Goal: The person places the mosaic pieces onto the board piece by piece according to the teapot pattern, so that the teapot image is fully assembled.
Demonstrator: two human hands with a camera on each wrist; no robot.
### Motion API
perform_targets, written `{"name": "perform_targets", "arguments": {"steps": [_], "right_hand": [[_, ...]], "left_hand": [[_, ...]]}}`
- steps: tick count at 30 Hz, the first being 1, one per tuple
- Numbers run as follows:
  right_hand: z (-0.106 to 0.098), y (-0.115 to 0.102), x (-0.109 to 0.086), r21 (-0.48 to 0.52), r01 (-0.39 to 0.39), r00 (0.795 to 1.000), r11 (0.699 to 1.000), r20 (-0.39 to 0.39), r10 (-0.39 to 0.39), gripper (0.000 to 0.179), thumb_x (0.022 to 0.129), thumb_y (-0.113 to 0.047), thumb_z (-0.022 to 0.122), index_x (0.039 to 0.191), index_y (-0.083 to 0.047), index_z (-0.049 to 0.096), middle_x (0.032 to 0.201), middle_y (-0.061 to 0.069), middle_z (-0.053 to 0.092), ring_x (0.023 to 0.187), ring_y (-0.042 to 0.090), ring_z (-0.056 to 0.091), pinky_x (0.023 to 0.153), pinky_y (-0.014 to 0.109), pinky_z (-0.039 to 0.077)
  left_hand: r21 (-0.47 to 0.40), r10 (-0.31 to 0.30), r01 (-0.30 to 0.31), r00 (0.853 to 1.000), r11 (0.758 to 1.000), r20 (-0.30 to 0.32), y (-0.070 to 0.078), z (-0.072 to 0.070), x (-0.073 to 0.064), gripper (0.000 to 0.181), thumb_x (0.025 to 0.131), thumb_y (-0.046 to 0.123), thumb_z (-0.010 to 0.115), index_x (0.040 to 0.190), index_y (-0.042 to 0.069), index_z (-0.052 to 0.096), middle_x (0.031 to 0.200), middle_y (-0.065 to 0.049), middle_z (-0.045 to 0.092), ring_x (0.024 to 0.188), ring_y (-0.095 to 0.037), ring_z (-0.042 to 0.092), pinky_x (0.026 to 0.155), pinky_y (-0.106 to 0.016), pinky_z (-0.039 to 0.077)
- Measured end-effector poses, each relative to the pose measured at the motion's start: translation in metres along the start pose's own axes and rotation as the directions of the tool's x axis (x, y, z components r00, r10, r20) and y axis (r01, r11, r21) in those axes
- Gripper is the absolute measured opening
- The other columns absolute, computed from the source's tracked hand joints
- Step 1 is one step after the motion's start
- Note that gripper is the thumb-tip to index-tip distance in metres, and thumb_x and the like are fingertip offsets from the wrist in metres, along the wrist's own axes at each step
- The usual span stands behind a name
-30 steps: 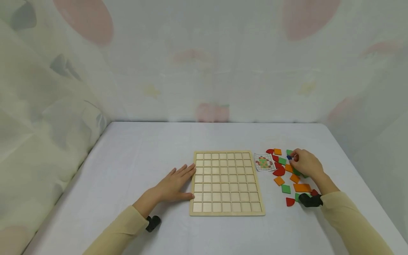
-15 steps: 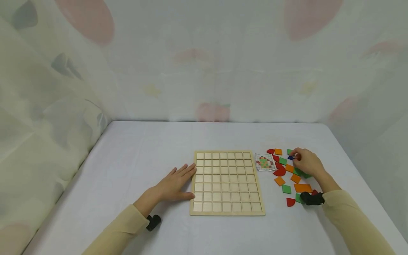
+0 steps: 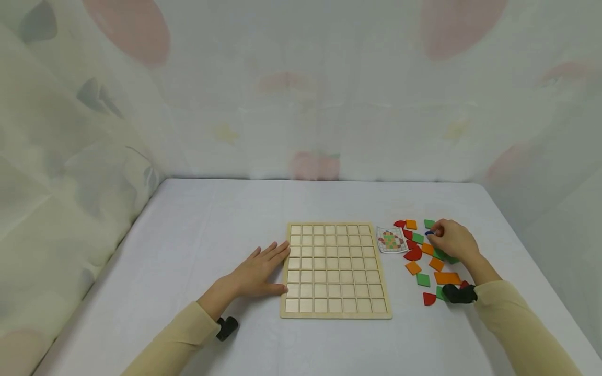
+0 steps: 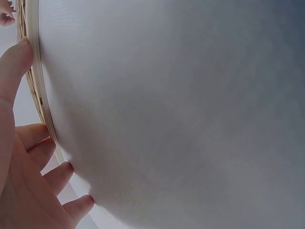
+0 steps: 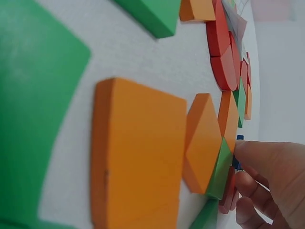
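Note:
A pale wooden board (image 3: 330,315) with a grid of shallow square cells lies on the white table. My left hand (image 3: 259,271) rests at its left edge, fingers spread and fairly straight; the left wrist view shows the thumb and fingertips along the board's side (image 4: 33,28). Among the coloured tiles on the right, my right hand (image 3: 453,240) pinches a small blue tile (image 3: 429,233) between thumb and fingers. In the right wrist view most of that blue tile (image 5: 240,137) is hidden behind the thumb.
Several red, orange (image 3: 447,278) and green (image 3: 423,280) flat tiles lie scattered around and below the right hand, some overlapping. A small printed pattern card (image 3: 391,240) sits between board and tiles. Patterned cloth walls (image 3: 301,104) stand behind and beside the table.
The blue tile has tilted between the right fingers and now shows as a thinner sliver. My left hand stays in place on the board's edge.

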State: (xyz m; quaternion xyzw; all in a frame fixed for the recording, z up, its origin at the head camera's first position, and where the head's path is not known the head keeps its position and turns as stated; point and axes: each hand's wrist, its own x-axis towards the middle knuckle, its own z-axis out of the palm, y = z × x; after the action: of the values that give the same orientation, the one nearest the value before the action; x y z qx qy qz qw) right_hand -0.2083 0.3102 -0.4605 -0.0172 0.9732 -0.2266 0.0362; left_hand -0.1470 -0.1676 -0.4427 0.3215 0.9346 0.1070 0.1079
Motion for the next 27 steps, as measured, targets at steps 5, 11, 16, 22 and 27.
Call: {"name": "perform_targets", "arguments": {"steps": [5,11,16,22,27], "right_hand": [[0.001,0.001,-0.001,0.001,-0.007,1.0,1.0,-0.015,0.007,0.027,0.084,-0.017,0.062,0.098,0.005,0.058,0.081,0.014,0.054,0.073,0.025,0.048,0.065,0.033,0.044],[0.001,0.0,-0.002,-0.002,-0.016,1.0,1.0,-0.025,0.016,0.025,0.085,-0.017,0.062,0.097,0.004,0.058,0.082,0.015,0.056,0.073,0.026,0.049,0.066,0.035,0.046],[-0.003,-0.003,-0.004,-0.006,-0.008,0.999,1.0,-0.037,0.008,0.026,0.086,-0.018,0.062,0.098,0.004,0.057,0.081,0.014,0.057,0.071,0.025,0.049,0.064,0.033,0.044],[-0.006,-0.012,-0.007,0.004,0.014,0.997,1.0,-0.077,-0.014,0.027,0.086,-0.018,0.061,0.101,0.004,0.056,0.081,0.015,0.059,0.07,0.024,0.05,0.062,0.031,0.044],[-0.005,-0.02,-0.007,0.029,0.073,0.989,0.997,-0.13,-0.068,0.024,0.087,-0.017,0.061,0.1,0.003,0.059,0.087,0.017,0.063,0.069,0.025,0.052,0.06,0.032,0.044]], "left_hand": [[0.005,0.008,-0.008,1.0,1.0,-0.009,0.0,0.001,0.001,0.086,0.082,0.049,0.062,0.145,0.004,0.024,0.153,-0.01,0.019,0.139,-0.035,0.019,0.105,-0.061,0.02],[0.012,0.003,-0.003,1.0,1.0,-0.002,0.0,0.0,0.0,0.087,0.083,0.051,0.061,0.146,0.004,0.024,0.153,-0.009,0.018,0.139,-0.034,0.018,0.105,-0.061,0.021],[0.015,-0.003,0.003,1.0,1.0,0.003,0.0,0.0,0.0,0.088,0.083,0.052,0.06,0.146,0.004,0.023,0.154,-0.009,0.017,0.139,-0.034,0.018,0.105,-0.061,0.021],[0.012,0.0,0.0,1.0,1.0,0.001,-0.001,0.001,0.0,0.087,0.083,0.051,0.06,0.146,0.005,0.023,0.154,-0.009,0.017,0.139,-0.033,0.018,0.105,-0.061,0.02],[0.026,0.005,-0.005,1.0,1.0,-0.002,-0.003,0.003,0.001,0.087,0.083,0.052,0.06,0.146,0.005,0.023,0.154,-0.008,0.017,0.139,-0.033,0.018,0.105,-0.061,0.021]]}}
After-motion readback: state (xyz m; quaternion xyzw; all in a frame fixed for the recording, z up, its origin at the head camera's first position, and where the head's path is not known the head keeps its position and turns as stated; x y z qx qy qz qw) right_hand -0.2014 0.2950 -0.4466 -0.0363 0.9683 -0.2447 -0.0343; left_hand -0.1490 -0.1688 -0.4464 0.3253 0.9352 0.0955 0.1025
